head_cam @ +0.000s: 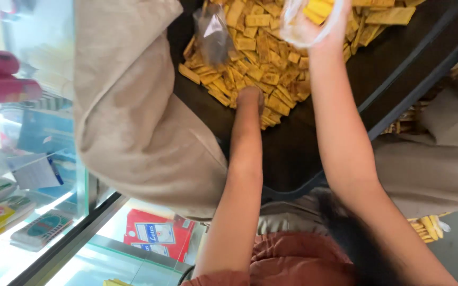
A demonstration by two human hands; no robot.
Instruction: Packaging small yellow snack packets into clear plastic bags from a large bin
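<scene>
A heap of flat yellow rectangular pieces point(261, 58) lies on a dark tray point(292, 153). My left hand point(250, 98) reaches into the near edge of the heap, fingers curled down among the pieces; what it holds is hidden. My right hand point(314, 24) is raised at the top of the view, gripping a clear plastic bag point(303, 16) that holds some yellow pieces. A second clear plastic bag point(213, 34) stands on the heap to the left of my left hand.
A beige cloth sack point(133, 106) lies at the left of the tray, another beige sack point(430, 159) at the right. A glass counter point(38, 175) with packages and a red box point(157, 233) beneath sits at lower left.
</scene>
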